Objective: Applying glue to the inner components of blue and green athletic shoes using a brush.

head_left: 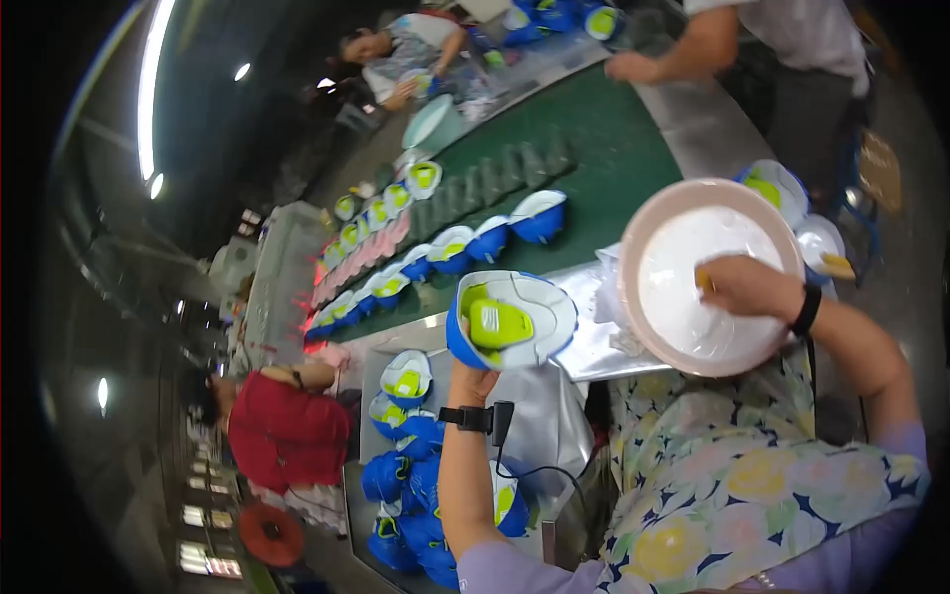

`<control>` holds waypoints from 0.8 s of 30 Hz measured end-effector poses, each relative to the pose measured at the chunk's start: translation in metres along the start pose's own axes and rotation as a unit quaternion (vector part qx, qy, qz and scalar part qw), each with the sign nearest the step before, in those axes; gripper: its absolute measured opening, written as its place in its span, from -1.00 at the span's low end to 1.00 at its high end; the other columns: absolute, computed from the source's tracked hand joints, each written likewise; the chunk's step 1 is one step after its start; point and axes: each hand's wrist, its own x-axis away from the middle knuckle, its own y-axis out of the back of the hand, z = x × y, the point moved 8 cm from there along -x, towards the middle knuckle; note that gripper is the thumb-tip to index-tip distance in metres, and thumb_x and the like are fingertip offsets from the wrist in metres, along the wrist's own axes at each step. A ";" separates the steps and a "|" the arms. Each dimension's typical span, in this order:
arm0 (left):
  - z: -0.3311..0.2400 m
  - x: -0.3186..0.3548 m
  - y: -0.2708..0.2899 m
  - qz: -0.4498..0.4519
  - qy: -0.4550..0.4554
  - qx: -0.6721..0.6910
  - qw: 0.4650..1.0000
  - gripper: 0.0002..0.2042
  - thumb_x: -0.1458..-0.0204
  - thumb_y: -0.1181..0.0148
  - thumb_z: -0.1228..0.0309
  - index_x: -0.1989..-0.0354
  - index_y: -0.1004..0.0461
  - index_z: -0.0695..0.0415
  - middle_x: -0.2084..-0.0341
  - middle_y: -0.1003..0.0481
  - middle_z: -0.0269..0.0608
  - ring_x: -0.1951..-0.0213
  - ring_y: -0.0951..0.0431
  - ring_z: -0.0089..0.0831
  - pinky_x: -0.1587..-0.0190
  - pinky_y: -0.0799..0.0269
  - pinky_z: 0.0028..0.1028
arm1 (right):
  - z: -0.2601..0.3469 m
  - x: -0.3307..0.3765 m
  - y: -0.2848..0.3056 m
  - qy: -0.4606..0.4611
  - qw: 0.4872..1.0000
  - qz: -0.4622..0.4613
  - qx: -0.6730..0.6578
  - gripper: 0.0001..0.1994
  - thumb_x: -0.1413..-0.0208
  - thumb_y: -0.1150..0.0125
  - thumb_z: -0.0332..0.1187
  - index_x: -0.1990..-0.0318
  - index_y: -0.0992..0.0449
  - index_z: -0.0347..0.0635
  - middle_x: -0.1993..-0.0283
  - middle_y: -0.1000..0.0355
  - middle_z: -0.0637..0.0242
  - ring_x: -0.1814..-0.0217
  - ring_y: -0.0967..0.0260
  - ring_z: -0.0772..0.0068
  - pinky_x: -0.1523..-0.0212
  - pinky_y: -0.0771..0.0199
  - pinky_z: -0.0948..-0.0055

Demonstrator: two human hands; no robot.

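One blue shoe sole [510,322] gripped by left hand [473,381]; right hand [747,287] clenches a brush in one pink bowl [653,213]; green bench [594,148], dim workshop.

Bright overhead strip lights, dark fisheye rim, edges bent, perhaps slightly blurred

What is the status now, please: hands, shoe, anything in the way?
Left hand holds blue shoe up, sole facing camera. Right hand in pink bowl of white liquid, gripping a small tool. Nothing between shoe and bowl.
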 end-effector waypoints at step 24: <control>0.032 0.009 -0.200 0.114 -0.278 -0.026 0.953 -0.56 -0.32 0.05 0.24 -0.30 -0.13 0.11 -0.19 -0.30 -0.20 -0.15 -0.40 -0.38 -0.16 -0.36 -0.30 | -0.007 0.029 0.070 -0.107 0.931 -0.284 -0.202 -0.64 -0.03 -0.26 -0.18 0.38 -0.48 -0.42 0.47 -0.51 -0.01 0.46 -0.51 0.13 0.40 -0.48 0.33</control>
